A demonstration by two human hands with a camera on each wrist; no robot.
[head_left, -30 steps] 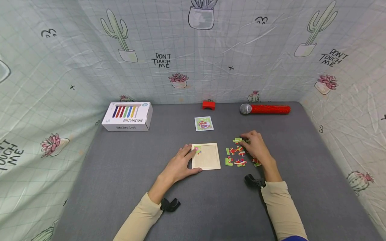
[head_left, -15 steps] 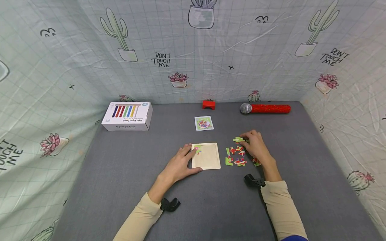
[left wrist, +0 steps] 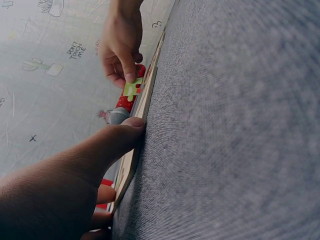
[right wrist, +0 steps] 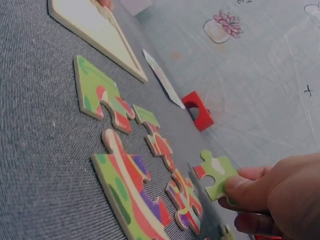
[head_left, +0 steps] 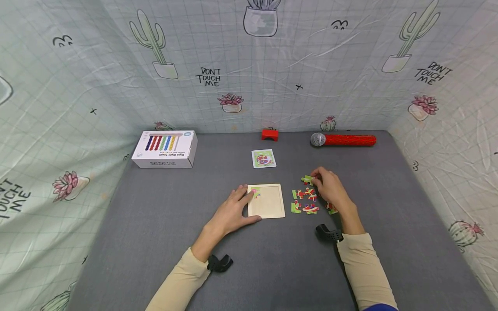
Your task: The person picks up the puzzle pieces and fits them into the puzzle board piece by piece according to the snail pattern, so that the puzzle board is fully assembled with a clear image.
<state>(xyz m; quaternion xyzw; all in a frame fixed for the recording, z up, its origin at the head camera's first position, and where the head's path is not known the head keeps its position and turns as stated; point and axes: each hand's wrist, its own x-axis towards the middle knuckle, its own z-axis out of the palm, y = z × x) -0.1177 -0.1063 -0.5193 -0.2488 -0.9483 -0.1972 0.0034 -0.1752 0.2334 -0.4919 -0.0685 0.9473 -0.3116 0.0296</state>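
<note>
My left hand point(head_left: 231, 209) rests along the left side of a pale wooden puzzle tray point(head_left: 272, 203), fingers spread. Its thumb touches the tray's near edge, and the index fingertip is by a green and pink puzzle piece point(head_left: 256, 193) set in the upper left corner. To the right of the tray, my right hand point(head_left: 330, 188) pinches a green puzzle piece point(right wrist: 222, 172) with a white and red patch between thumb and fingers. The right wrist view has this piece raised off the table. Several loose puzzle pieces point(right wrist: 102, 90) in green, red and purple lie beside and below that hand.
Behind the tray lies a square picture card point(head_left: 264, 158). Further back are a red arch block point(head_left: 270, 134) and a red microphone point(head_left: 348, 140). A white box point(head_left: 165, 149) with coloured bars printed on it stands at the back left. A patterned cloth point(head_left: 272, 86) encloses the grey table.
The right hand has tilted and lifted the green puzzle piece slightly from its spot in the row. The left hand and the tray stay where they were.
</note>
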